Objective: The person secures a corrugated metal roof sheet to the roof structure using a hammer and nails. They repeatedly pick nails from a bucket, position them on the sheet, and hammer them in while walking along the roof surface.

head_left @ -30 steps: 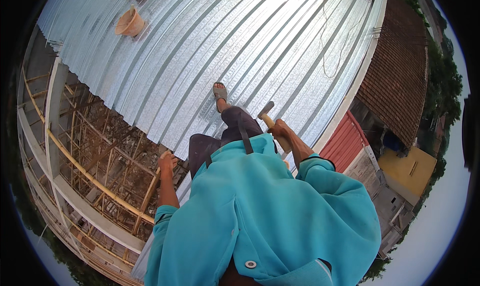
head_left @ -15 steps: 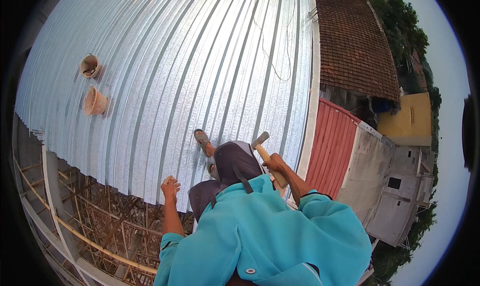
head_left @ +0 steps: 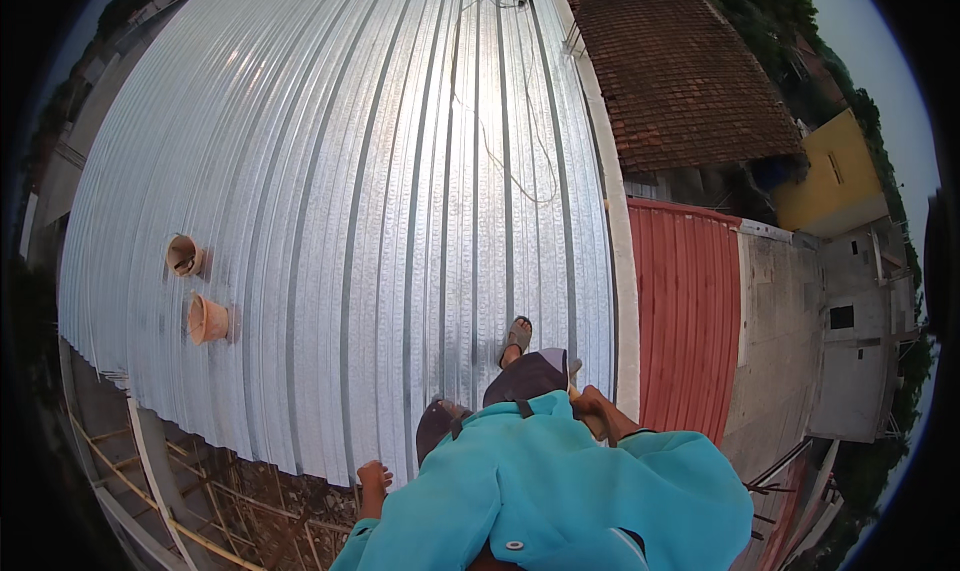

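Note:
My right hand (head_left: 594,409), beside my right thigh, is wrapped round the wooden handle of a hammer (head_left: 574,367). Part of the hammer shows past my knee; the hand and trouser leg cover much of the rest. On the other side, my left hand (head_left: 375,474) hangs low near the lower edge of the metal roofing, its fingers loosely bent and nothing seen in them. Under me lies ribbed silver metal roofing (head_left: 390,271), with one sandalled foot (head_left: 516,342) on it.
Two orange-tan buckets (head_left: 208,320) stand on the roofing at left. A thin cable (head_left: 530,196) loops across its far right part. A concrete ledge (head_left: 622,311) borders the right side, with red metal roofing (head_left: 690,321) beyond. Bamboo poles (head_left: 215,541) show below the lower left edge.
The buckets and roofing sit lower in view as the view tilts up. One foot has stepped forward on the right. The hammer has dropped nearer my thigh, and my left hand is lower.

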`<state>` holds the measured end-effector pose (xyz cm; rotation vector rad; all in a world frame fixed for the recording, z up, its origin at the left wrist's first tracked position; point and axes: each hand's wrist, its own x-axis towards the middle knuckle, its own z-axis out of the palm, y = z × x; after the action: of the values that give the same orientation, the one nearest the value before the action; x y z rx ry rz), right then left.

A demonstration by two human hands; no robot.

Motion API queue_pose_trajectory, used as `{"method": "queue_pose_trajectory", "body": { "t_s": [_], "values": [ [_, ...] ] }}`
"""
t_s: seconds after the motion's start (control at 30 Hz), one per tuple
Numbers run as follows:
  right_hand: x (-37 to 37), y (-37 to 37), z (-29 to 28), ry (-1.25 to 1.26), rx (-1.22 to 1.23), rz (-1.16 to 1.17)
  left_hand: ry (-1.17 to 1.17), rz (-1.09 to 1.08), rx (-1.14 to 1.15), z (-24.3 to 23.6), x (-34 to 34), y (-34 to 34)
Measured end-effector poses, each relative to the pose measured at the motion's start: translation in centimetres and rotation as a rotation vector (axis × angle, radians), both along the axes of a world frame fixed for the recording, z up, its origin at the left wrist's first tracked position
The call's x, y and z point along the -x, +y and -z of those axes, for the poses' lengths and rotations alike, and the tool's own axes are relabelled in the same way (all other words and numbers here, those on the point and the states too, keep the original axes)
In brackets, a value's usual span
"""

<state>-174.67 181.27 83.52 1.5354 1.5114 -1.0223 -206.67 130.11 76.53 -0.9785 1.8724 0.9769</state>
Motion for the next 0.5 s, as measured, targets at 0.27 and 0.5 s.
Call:
{"method": "queue_pose_trajectory", "body": {
  "t_s": [0.27, 0.5],
  "values": [
    [-4.2, 14.5, 5.9, 0.117, -0.027, 0.056, 0.334, 0.341, -0.277, -6.3, 10.1, 31.0],
    [-4.9, 26.5, 5.8, 0.232, -0.069, 0.334, 0.436, 0.578, -0.48, -12.4, 8.2, 51.6]
  ]
}}
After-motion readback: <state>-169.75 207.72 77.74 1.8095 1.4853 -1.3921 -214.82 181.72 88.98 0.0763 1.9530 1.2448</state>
